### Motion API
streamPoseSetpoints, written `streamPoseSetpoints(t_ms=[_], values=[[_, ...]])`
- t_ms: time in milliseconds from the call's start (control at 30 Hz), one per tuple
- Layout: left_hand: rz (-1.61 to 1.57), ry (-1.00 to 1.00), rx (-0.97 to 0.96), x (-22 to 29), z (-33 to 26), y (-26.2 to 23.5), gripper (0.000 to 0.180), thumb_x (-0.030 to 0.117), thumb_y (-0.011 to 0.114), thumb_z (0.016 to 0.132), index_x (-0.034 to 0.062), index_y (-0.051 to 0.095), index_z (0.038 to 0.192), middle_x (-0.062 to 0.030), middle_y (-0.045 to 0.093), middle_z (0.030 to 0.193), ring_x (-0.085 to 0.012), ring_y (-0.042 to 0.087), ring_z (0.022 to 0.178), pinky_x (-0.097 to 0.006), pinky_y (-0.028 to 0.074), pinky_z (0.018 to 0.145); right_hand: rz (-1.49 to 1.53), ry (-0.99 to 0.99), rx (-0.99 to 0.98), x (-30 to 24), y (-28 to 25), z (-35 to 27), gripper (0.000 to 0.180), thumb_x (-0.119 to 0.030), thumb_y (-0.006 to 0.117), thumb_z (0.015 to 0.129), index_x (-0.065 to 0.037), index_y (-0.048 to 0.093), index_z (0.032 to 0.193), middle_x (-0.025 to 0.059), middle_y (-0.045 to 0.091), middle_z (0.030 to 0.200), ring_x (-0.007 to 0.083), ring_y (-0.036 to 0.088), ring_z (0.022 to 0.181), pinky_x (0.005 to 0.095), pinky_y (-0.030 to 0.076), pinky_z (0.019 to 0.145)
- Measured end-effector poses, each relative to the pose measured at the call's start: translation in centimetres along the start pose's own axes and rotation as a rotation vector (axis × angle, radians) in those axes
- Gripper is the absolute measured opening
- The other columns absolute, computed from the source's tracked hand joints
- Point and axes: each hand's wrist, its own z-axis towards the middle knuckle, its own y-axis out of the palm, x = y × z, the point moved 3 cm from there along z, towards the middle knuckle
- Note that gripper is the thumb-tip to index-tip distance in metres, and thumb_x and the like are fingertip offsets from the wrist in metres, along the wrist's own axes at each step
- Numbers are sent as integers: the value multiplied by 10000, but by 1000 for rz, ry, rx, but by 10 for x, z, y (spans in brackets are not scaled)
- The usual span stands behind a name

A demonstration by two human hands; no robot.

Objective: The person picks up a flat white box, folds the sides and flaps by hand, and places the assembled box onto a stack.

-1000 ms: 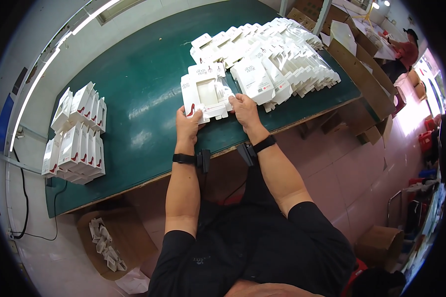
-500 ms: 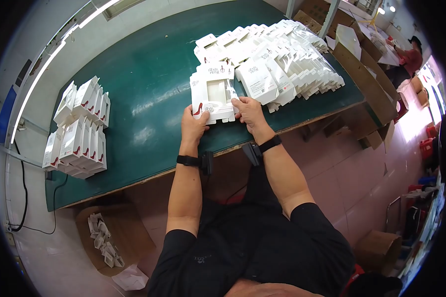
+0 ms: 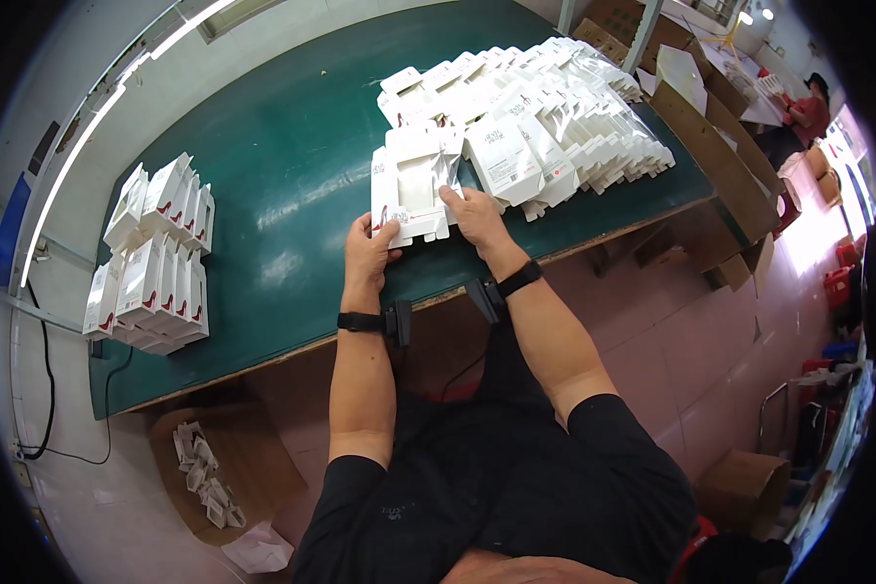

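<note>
Between my hands is a flat white carton [image 3: 384, 182] with a clear window and a red shoe printed near its lower left corner. My left hand [image 3: 368, 255] grips that lower left corner, thumb on top. At the right edge, my right hand [image 3: 478, 216] pinches the carton by the window, its thumb over the front. The fingers beneath the carton are hidden. A large heap of similar flat cartons [image 3: 506, 156] lies just beyond and to the right, on the green table [image 3: 292, 175].
Several folded-up white boxes [image 3: 151, 277] stand at the table's left end. Below it, a brown cardboard box [image 3: 263, 477] holds white pieces. Large open cardboard boxes [image 3: 715, 185] stand against the right end. Another person [image 3: 810, 112] is at a far table.
Both hands have shifted slightly left with the carton. My right hand has slid a little up its right edge, and the carton's surface has tilted.
</note>
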Motion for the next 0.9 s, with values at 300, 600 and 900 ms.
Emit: streamPoseSetpoints(t_ms=[300, 600, 900], values=[[-42, 5, -50, -11, 10, -5, 510, 227, 790, 909, 9, 568, 1313, -67, 681, 1087, -130, 676, 824, -241, 562, 578, 369, 156, -70, 22, 15, 12, 399, -312, 695, 1001, 62, 683, 1137, 86, 732, 1020, 124, 664, 862, 287, 535, 745], [-21, -77, -16, -15, 10, -7, 525, 272, 795, 918, 100, 531, 1337, -21, 676, 1069, -114, 650, 824, -231, 513, 565, 379, 106, 66, 9, 15, 2, 493, -255, 693, 924, 54, 612, 1300, 161, 706, 1170, 205, 670, 1058, 327, 535, 911], [-81, -123, -173, -21, 7, 36, 498, 257, 766, 947, 157, 512, 1363, 5, 680, 1081, -100, 646, 832, -239, 467, 591, 185, -113, 272, -14, -26, -17, 548, -162, 635, 914, 23, 541, 1421, 204, 649, 1316, 262, 623, 1227, 349, 484, 1050]])
